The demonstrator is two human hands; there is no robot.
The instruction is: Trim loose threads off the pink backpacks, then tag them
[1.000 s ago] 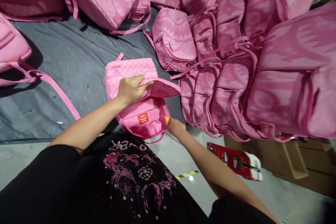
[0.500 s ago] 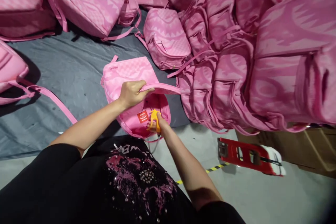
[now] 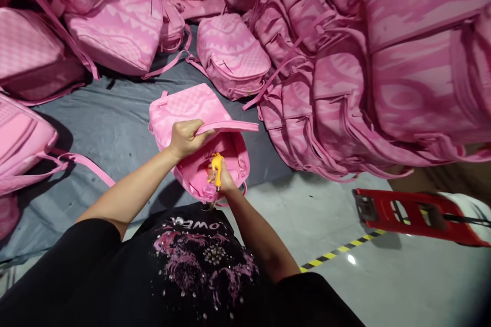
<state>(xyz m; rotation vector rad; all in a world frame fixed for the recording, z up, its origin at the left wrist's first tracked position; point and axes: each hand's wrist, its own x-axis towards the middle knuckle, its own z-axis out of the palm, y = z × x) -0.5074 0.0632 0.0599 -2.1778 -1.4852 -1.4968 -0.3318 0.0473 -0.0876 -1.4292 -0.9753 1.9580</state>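
Observation:
A small pink backpack lies on the dark cloth in front of me, its main compartment unzipped. With my left hand I grip the edge of its raised front panel, holding the opening wide. Inside the mouth, over the pink lining, my right hand is closed around a small yellow-orange hand tool. Its exact kind is unclear; a dark tip shows at its lower end. The fingers of my right hand are partly hidden behind the tool.
Another pink backpack lies just beyond. Several more backpacks stand packed along the right, and others lie left and behind. Dark grey cloth covers the surface. On the floor at right are a red frame and yellow-black tape.
My right hand and the yellow-orange tool have shifted slightly left inside the backpack. The red label on the lining is no longer visible. My left hand keeps its grip; the camera view has turned.

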